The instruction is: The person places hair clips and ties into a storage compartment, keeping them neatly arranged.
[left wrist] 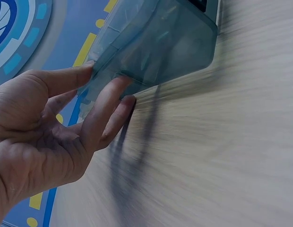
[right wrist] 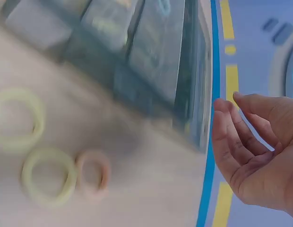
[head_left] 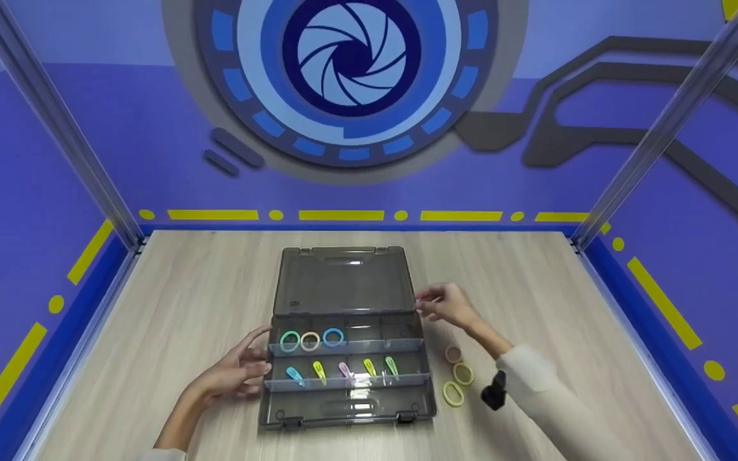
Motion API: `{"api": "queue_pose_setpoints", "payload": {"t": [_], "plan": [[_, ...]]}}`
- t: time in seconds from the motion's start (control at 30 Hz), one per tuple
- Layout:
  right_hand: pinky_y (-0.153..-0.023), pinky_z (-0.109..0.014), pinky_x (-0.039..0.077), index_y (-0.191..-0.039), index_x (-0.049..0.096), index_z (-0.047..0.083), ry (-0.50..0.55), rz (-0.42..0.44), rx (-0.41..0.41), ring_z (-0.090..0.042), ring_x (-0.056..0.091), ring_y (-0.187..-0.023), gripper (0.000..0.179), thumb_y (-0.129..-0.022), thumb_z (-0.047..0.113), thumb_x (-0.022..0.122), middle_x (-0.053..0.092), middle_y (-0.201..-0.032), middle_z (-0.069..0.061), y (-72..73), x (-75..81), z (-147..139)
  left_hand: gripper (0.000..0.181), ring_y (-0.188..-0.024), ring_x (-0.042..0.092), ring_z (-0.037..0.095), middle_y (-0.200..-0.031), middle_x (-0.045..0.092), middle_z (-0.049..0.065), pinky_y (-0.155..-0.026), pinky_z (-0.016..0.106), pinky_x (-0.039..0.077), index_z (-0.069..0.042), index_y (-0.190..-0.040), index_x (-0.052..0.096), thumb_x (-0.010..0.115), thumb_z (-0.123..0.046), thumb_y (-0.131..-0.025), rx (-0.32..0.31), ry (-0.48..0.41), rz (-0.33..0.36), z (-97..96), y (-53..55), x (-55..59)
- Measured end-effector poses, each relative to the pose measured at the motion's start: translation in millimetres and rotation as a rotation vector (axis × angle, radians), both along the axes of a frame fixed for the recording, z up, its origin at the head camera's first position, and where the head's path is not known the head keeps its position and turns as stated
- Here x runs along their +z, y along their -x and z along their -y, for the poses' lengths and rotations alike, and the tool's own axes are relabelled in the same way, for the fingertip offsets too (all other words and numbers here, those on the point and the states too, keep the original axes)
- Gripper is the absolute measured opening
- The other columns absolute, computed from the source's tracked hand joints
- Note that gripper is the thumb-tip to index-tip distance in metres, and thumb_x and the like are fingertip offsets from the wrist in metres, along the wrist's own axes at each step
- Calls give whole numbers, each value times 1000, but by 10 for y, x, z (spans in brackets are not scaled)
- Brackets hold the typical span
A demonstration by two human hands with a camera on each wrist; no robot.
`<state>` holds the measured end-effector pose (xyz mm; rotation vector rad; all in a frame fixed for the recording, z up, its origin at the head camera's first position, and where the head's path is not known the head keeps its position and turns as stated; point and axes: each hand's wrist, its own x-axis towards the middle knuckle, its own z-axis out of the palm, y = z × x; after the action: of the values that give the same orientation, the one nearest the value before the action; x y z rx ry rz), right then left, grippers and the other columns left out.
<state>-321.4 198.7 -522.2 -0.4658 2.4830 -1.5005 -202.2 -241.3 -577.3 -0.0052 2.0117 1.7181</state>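
Note:
A grey see-through plastic organizer box [head_left: 311,408] lies with its lid [head_left: 343,282] folded back. My left hand [head_left: 228,374] is at its left side, the fingertips touching the wall in the left wrist view. My right hand [head_left: 451,305] is beside the right edge near the hinge, fingers loosely bent with nothing between them in the right wrist view. The back row holds a green hair tie [head_left: 282,346], a beige hair tie [head_left: 303,346] and a blue hair tie [head_left: 325,339]. Several snap hair clips [head_left: 319,371] lie in the middle row.
Right of the box, a tan hair tie [head_left: 446,355] and two yellow hair ties lie on the wooden table [head_left: 202,282]. A black device [head_left: 494,392] is at the right wrist. Blue printed panels [head_left: 343,192] enclose the back and sides.

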Motion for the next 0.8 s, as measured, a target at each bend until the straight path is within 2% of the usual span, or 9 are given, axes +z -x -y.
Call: {"api": "queue_pose_setpoints", "payload": {"t": [0.07, 0.13, 0.33, 0.5, 0.67, 0.8], "plan": [[-62, -31, 62, -109, 70, -14, -30, -24, -24, -34, 75, -75, 22, -92, 0, 70, 74, -94, -30, 7, -62, -182, 86, -109, 56, 28, -150, 26, 36, -74, 30, 58, -21, -165, 12, 68, -19, -99, -4, -3, -1, 7, -4, -10], [-61, -29, 62, -109, 70, -14, -58, -36, -36, -36, 75, -77, 22, -93, 0, 70, 74, -93, -30, -31, -85, -337, 87, -110, 56, 27, -150, 27, 36, -75, 31, 59, -21, -165, 12, 68, -21, -99, -3, -3, 4, 9, -4, -15], [-60, -23, 58, -108, 70, -14, -126, 3, -58, -28, 75, -77, 21, -92, 0, 70, 74, -92, -26, -150, -181, -702, 88, -108, 57, 24, -150, 28, 35, -78, 34, 61, -21, -165, 10, 69, -22, -99, 2, -10, 10, 5, 3, -19], [-58, -25, 56, -106, 70, -15, -165, 19, -30, -21, 70, -72, 20, -90, -3, 70, 74, -92, -26, -233, -290, -867, 89, -110, 57, 26, -151, 27, 36, -78, 34, 61, -21, -165, 10, 69, -22, -99, 9, -7, 10, 10, -17, -14], [-55, -19, 51, -104, 72, -14, -207, -5, -12, -12, 63, -67, 19, -89, -2, 72, 74, -93, -26, -332, -410, -968, 87, -109, 58, 26, -151, 28, 36, -76, 31, 61, -20, -165, 11, 69, -22, -99, 0, -5, -7, -9, 3, 10], [-56, -19, 52, -103, 73, -12, -224, -14, 31, -14, 68, -69, 19, -90, 2, 73, 75, -93, -25, -373, -486, -969, 85, -106, 59, 24, -151, 28, 35, -75, 30, 60, -22, -165, 12, 67, -20, -99, 3, -1, 2, -10, -6, 1]]}}
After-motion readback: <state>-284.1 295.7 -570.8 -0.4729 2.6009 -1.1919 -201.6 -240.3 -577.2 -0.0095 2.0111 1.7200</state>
